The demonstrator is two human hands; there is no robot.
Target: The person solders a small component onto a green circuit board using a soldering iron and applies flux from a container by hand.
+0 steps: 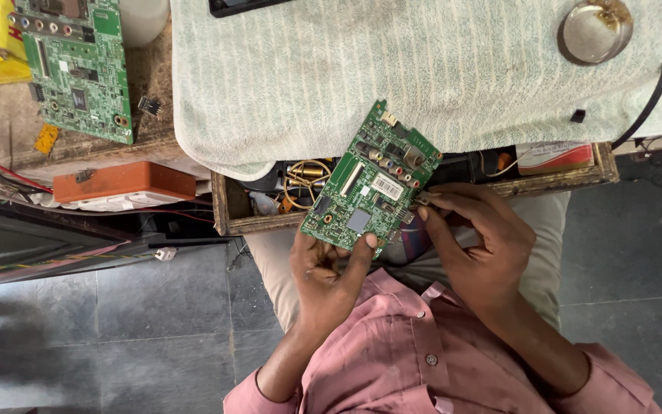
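The green circuit board (371,180) is up off the surface (423,69), held in the air over the person's lap, just in front of the open wooden drawer (227,207) full of wires. It looks light and stiff, a thin flat panel, but fragile too: the top is crowded with small parts, connectors and a chip, so the bare edges and corners are the safe places to take it. That is how the left hand (327,268) has it, thumb pressed on the lower edge and fingers curled behind, grip closed firmly on the board, forearm rising from below. The right hand (476,245) comes in from the side, wrist bent, fingertips (427,201) pinched narrow on a small metal part at the board's right edge. A second board (78,65) lies well apart at top left, beside an orange box (124,182).
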